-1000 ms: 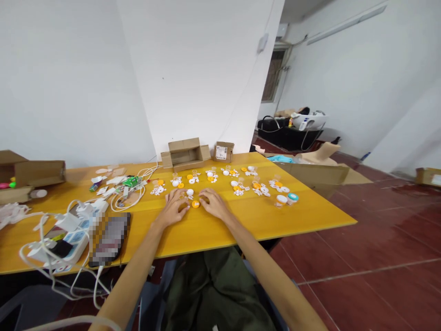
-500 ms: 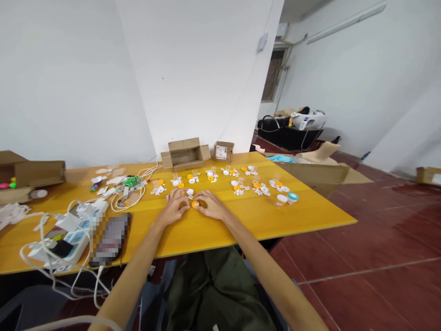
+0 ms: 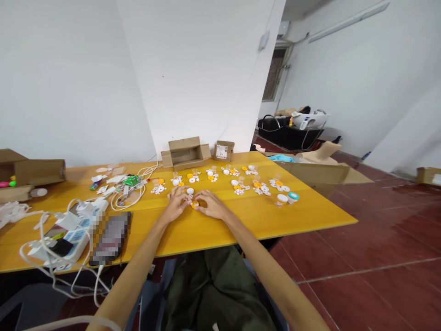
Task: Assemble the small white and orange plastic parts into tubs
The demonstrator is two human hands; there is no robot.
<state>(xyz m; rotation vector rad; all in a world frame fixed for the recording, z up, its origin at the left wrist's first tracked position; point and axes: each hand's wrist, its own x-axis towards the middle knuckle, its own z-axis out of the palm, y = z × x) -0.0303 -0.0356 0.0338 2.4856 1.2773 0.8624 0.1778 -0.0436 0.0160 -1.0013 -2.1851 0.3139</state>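
Two bare forearms rise from the near edge of the yellow wooden table (image 3: 275,216) and converge, the left hand (image 3: 176,207) and right hand (image 3: 213,207) palm-down and equally near. Between them sits a small round orange plastic cap (image 3: 195,205), pinched from either side by curled fingertips of both hands, low on the tabletop. A small round white cap (image 3: 189,191) lies just beyond.

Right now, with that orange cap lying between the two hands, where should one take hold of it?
Pinch the orange cap across its round rim, coming from above. It seems a low disc lying flat on the yellow table, and the left hand and right hand crowd its sides.
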